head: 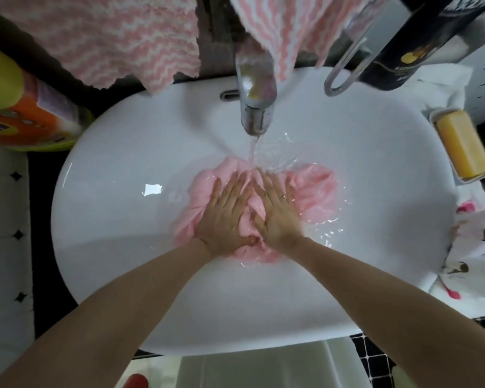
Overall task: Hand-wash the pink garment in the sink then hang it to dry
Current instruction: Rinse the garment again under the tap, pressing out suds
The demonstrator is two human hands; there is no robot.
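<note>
Two bare forearms enter from the bottom corners and converge mid-frame. Left hand (pixel 224 217) and right hand (pixel 275 215) lie flat, side by side, on the garment (pixel 315 191); fingers are straight and slightly spread, pressing down and gripping nothing, tips pointing toward the top of the frame. The garment is pink, wet and crumpled, at the bottom of the sink (pixel 118 247), just right of frame centre. Its long axis runs from lower left to upper right, and no clear front or top end is discernible. A water stream (pixel 252 148) lands on its upper edge, just beyond the fingertips. Faucet (pixel 254 88) sits at top centre. Soap (pixel 461 145) lies in a dish on the right rim. Pink-striped towels (pixel 109 37) hang along the top.
</note>
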